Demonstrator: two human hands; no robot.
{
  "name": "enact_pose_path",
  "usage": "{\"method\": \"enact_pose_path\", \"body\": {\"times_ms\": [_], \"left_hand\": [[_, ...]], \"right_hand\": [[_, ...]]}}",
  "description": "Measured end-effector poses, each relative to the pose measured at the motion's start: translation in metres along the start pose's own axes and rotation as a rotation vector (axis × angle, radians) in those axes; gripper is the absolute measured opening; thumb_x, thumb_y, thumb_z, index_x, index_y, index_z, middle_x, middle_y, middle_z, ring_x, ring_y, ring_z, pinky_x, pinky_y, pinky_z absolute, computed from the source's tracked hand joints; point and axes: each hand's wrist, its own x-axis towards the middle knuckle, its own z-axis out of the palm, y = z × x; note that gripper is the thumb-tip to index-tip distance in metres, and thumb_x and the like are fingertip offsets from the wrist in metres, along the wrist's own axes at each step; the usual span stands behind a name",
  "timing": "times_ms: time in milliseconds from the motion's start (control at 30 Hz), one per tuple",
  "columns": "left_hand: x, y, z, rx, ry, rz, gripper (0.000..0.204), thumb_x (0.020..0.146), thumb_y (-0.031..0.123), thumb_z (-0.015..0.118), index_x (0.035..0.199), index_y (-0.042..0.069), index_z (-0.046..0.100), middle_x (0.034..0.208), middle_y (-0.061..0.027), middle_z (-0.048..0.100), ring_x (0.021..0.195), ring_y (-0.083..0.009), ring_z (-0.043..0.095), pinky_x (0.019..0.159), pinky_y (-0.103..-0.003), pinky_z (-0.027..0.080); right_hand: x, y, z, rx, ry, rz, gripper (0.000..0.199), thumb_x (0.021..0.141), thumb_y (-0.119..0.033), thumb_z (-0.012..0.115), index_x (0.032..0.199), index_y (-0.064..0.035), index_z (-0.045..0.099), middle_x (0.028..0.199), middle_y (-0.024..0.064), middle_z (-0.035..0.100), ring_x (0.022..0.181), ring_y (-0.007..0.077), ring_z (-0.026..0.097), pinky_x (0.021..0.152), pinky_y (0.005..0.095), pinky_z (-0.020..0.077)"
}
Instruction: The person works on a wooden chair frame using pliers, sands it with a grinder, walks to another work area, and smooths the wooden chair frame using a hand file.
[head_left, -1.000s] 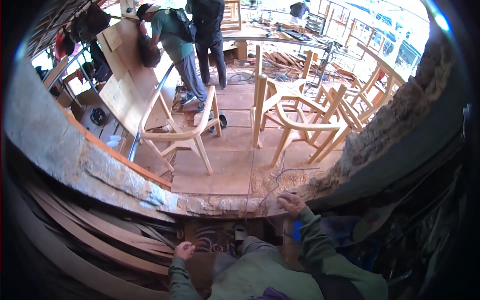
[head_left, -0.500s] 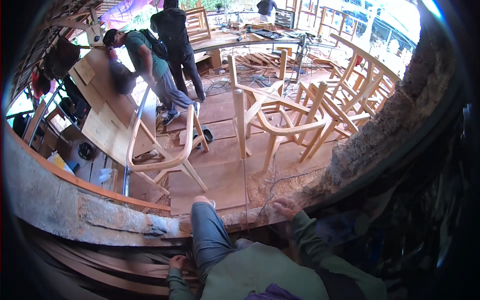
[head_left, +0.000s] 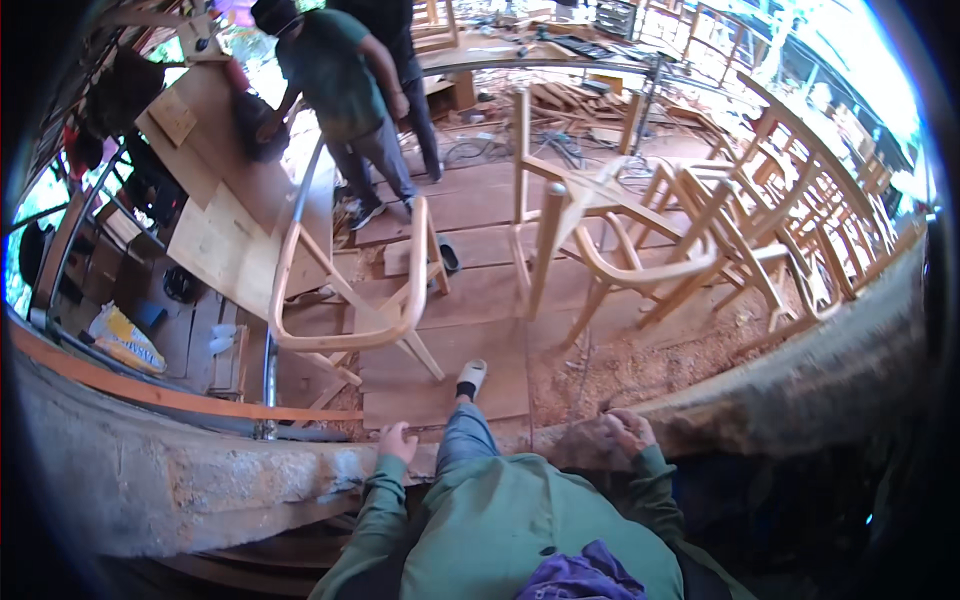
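Observation:
My left hand hangs just over the rough concrete ledge, beside my knee, its fingers loosely bent and nothing visible in them. On the other side, my right hand is low against the ledge's edge with fingers apart and no object in it. Whether it presses on the ledge I cannot tell. Between the hands my leg stretches forward, and its shoe is on a brown floor board. Closest ahead on the left stands a pale wooden chair frame, without a seat panel.
An upturned chair frame stands ahead, with stacked wooden frames to the right. A person in a green shirt is beside plywood sheets; another stands behind. Sawdust, cables and a metal pipe lie around.
My body has moved forward across the ledge, and my foot now shows on the boards. My left hand has risen from below the ledge. The person in green is more upright.

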Motion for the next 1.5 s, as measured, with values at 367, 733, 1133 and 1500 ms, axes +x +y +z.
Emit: {"method": "enact_pose_path", "body": {"times_ms": [367,733,1133,1500], "left_hand": [[0.218,0.049,-0.069,-0.038,-0.041,0.149,0.049,0.077,0.017,0.068,0.122,0.005,0.054,0.118,-0.0223,0.051,0.110,-0.0397,0.053,0.097,-0.045,0.044],[0.330,0.036,-0.089,-0.077,-0.181,0.074,0.044,0.077,0.022,0.066,0.116,0.004,0.058,0.115,-0.0209,0.054,0.111,-0.0372,0.053,0.098,-0.043,0.044],[0.410,0.059,-0.051,-0.041,-0.129,0.117,0.034,0.077,0.018,0.065,0.107,0.002,0.061,0.110,-0.0198,0.057,0.108,-0.0368,0.054,0.097,-0.043,0.044],[0.519,0.212,-0.027,0.068,-0.267,0.336,0.038,0.078,0.022,0.069,0.110,0.004,0.061,0.112,-0.0183,0.057,0.109,-0.0372,0.054,0.096,-0.043,0.045]], "right_hand": [[0.240,-0.296,0.142,-0.441,0.480,-0.597,0.059,0.092,-0.025,0.065,0.140,-0.0044,0.039,0.127,0.0152,0.050,0.115,0.0273,0.051,0.098,0.0384,0.0423],[0.317,-0.311,0.149,-0.645,0.401,-0.503,0.045,0.086,-0.013,0.067,0.129,-0.0080,0.053,0.127,0.0084,0.053,0.112,0.0219,0.054,0.081,0.0321,0.0530],[0.313,-0.330,0.133,-0.667,0.290,-0.476,0.041,0.080,-0.010,0.072,0.118,-0.0043,0.058,0.104,0.0109,0.061,0.093,0.0215,0.062,0.078,0.0320,0.0522],[0.326,-0.353,0.100,-0.150,-0.052,-0.206,0.035,0.082,-0.017,0.076,0.111,-0.0030,0.063,0.101,0.0029,0.062,0.090,0.0108,0.057,0.076,0.0268,0.0478]]}}
